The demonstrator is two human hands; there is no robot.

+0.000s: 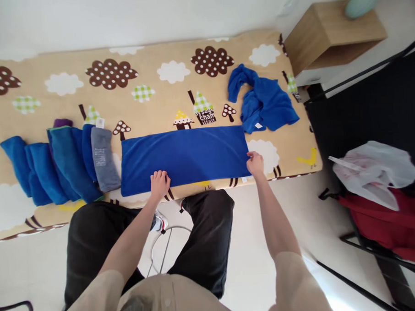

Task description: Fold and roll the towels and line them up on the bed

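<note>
A blue towel point(200, 153) lies spread in a long, flat strip on the patterned bed cover, a few creases running across it. My left hand point(159, 183) rests on its near edge, left of the middle, with the fingers curled against the cloth. At the right end, my right hand point(255, 163) pinches the towel's edge near the corner. A white tag point(244, 179) pokes out just left of that hand. Beyond the right end sits a crumpled blue cloth point(269, 100). To the left, a grey rolled towel point(105, 157) stands beside several rolled blue towels point(46, 167).
The bed cover point(178, 106) has clouds, houses and mushrooms printed on it. A wooden bedside box point(329, 35) stands at the back right. Along the right side are a black-framed rack, a white plastic bag point(376, 166) and a red fabric item point(389, 221). My knees touch the near bed edge.
</note>
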